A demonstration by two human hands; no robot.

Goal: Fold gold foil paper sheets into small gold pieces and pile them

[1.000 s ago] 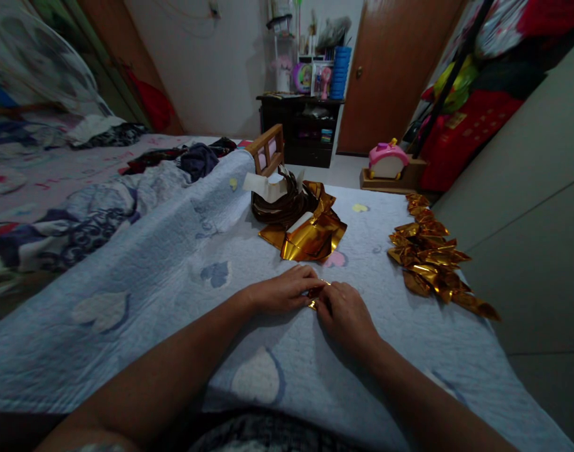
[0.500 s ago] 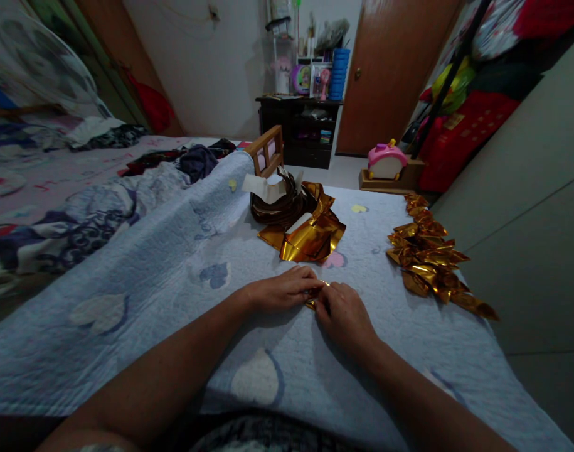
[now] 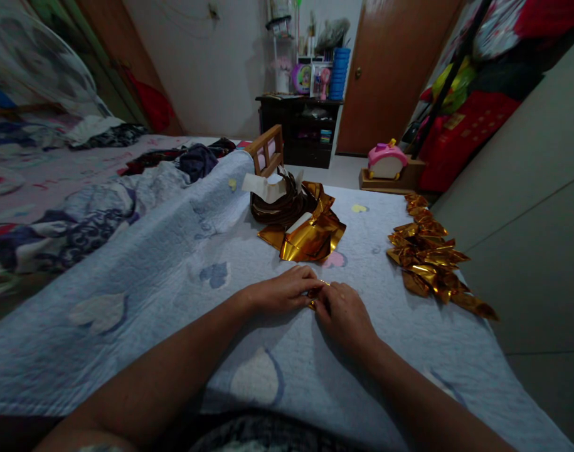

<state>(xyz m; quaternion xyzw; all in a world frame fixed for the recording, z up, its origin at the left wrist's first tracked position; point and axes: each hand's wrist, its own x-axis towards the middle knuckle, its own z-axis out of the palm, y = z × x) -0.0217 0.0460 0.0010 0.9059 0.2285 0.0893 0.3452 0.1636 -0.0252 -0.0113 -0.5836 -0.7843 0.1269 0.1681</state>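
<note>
My left hand (image 3: 287, 289) and my right hand (image 3: 342, 312) meet over the quilt, both closed on a small piece of gold foil paper (image 3: 312, 304). Only slivers of that piece show between the fingers; its shape is mostly hidden. Just beyond my hands lie loose gold foil sheets (image 3: 308, 242), creased and shiny. Behind them is a curled stack of dark-edged paper (image 3: 280, 207) with white sheets sticking up. To the right, several folded gold foil pieces (image 3: 425, 254) lie heaped in a row along the quilt's edge.
A light blue quilt (image 3: 174, 351) with heart patterns covers the surface under my hands. Rumpled clothes (image 3: 98, 213) lie on a bed at the left. A wooden rail (image 3: 266, 150), a dark cabinet (image 3: 296, 129) and a pink toy (image 3: 387, 161) stand beyond. A pale panel (image 3: 526, 251) borders the right.
My hands stay in the same spot with only slight finger movement. Slightly less of the gold foil paper shows between them. The surrounding things have not moved.
</note>
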